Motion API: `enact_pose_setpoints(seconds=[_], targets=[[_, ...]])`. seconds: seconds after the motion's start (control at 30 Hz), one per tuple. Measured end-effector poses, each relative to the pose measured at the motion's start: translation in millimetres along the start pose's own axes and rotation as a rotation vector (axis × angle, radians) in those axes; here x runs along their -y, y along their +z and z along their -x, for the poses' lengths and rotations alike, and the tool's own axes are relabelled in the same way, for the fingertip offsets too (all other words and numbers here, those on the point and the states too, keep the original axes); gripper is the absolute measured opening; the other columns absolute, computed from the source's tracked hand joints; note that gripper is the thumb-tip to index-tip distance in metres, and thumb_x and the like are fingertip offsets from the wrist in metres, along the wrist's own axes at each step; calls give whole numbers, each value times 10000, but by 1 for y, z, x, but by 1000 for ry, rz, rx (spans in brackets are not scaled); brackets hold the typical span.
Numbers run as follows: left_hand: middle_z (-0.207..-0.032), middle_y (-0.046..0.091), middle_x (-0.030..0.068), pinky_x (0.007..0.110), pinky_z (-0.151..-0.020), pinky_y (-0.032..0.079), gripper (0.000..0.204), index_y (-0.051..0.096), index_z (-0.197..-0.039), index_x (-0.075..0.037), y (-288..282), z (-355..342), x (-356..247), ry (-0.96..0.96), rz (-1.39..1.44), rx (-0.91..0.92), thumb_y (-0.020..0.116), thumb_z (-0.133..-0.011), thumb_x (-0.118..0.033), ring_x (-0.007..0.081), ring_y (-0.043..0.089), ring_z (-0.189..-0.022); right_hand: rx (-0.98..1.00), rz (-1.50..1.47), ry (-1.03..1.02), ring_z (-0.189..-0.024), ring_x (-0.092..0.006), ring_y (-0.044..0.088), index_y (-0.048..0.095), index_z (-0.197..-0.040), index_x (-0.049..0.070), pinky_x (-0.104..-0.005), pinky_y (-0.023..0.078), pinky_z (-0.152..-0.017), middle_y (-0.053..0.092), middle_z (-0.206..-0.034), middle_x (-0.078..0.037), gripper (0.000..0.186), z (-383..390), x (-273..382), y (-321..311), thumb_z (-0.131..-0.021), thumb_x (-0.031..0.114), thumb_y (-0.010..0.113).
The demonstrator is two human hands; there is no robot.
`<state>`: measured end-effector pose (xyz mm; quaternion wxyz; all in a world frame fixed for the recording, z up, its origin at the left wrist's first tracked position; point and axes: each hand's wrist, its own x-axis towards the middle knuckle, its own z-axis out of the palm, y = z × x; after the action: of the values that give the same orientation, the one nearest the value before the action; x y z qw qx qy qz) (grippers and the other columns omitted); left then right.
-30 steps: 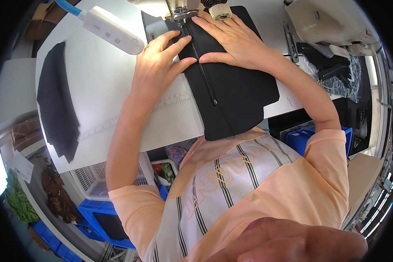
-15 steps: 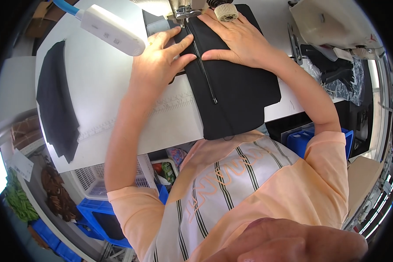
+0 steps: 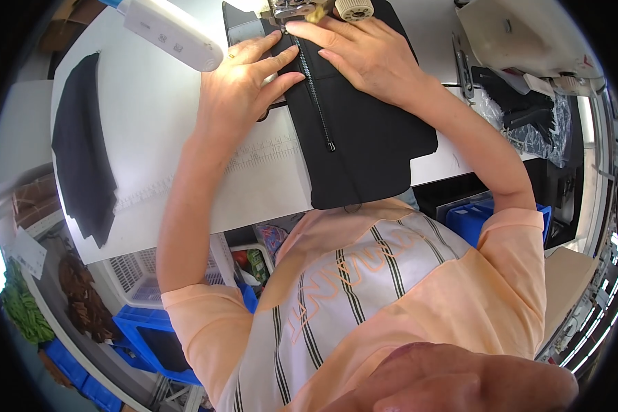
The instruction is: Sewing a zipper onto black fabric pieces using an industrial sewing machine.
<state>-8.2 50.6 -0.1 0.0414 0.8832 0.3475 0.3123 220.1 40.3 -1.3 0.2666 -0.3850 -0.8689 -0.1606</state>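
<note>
A black fabric piece (image 3: 371,147) lies under the sewing machine head (image 3: 296,9), with its lower end over the table's near edge. Along its left part runs a zipper (image 3: 316,96), its slider toward me. My left hand (image 3: 244,79) lies at the left edge of the fabric, fingers stretched and tips beside the zipper, near the presser foot. On the other side my right hand (image 3: 374,58) rests flat on the cloth, fingers spread, one fingertip close to the presser foot. Neither hand grips anything; both press on the fabric.
A dark fabric piece (image 3: 82,151) lies on the white table (image 3: 165,130) at left, near a printed ruler scale. A white device (image 3: 173,33) overhangs the table at upper left. Black pieces in plastic (image 3: 529,117) lie at right. A white basket (image 3: 141,275) and blue crates stand below.
The fabric has shifted slightly away from me, toward the machine. My right hand has moved left, its fingers now nearer the presser foot. The left hand stays beside the zipper.
</note>
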Motion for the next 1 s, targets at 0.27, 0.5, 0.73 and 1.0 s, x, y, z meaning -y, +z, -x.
enact_pose_setpoints(seconds=[0.27,0.5,0.73,1.0], targets=[[-1116,696,86,366,-817,511,332,748,-1029,-93,1,1,2,-18,17,1,782,-757,-280,260,653,-971,90,-20,51,-907,-215,627,596,-1295,211,-329,516,-824,670,-1016,-30,402,0,-3,2,-896,239,629],[-1267,610,108,415,-953,432,364,692,-1141,-79,-26,27,-25,-270,347,128,726,-830,-265,282,571,-1118,353,-663,118,-1369,-316,395,562,-1310,88,-423,352,-1096,499,-1423,-92,570,34,6,-49,-810,300,736],[-1293,590,68,453,-1074,341,599,626,-1249,-145,-48,83,-104,-63,82,294,805,-702,-312,278,518,-1240,241,-425,-31,-1098,-320,597,640,-1094,39,-413,506,-884,614,-1218,-111,368,104,64,-90,-760,153,746],[-1020,632,33,350,-784,516,180,696,-932,-61,-16,52,-92,-147,360,104,729,-796,-175,214,642,-854,-125,-572,-1,-768,-248,667,665,-885,9,-307,512,-636,688,-864,-104,182,47,64,-134,-763,101,766]])
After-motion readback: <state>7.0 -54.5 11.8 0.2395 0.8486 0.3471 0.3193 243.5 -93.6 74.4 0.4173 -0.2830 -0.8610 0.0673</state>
